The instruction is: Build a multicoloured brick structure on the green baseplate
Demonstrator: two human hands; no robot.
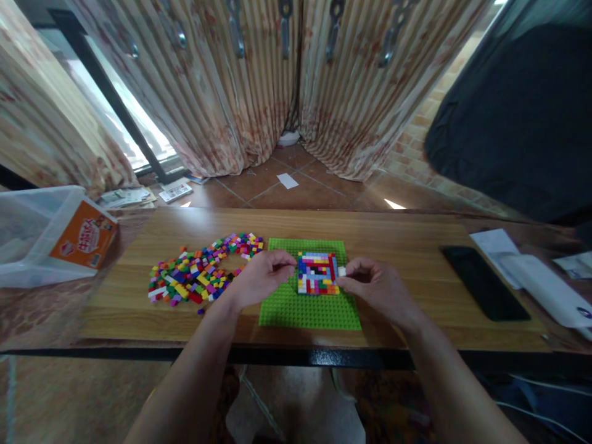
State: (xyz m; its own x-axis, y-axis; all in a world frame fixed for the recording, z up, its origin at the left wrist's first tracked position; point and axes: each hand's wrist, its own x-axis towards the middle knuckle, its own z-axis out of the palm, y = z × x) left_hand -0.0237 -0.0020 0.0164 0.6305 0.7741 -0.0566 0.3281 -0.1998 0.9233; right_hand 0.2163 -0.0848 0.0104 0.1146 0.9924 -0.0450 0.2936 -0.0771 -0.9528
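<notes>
A green studded baseplate (309, 313) lies on the wooden table, carrying a square build of colourful toy bricks (318, 274). At the right side of the build, my right hand (374, 282) pinches a small white brick (341, 271) between thumb and fingertips. My left hand (266, 276) is over the plate's left part, its thumb and fingertips pressed together near the build's left edge. Whether anything small sits in that pinch cannot be made out. Left of my left hand, a heap of loose bricks (198, 275) in many colours spreads over the table.
A clear plastic bin (41, 240) with an orange label stands at the far left. On the right lie a black phone-shaped slab (485, 282), a white case-like object (546, 290) and papers (497, 243). The wooden table (407, 234) ends at a dark front edge; curtains hang behind.
</notes>
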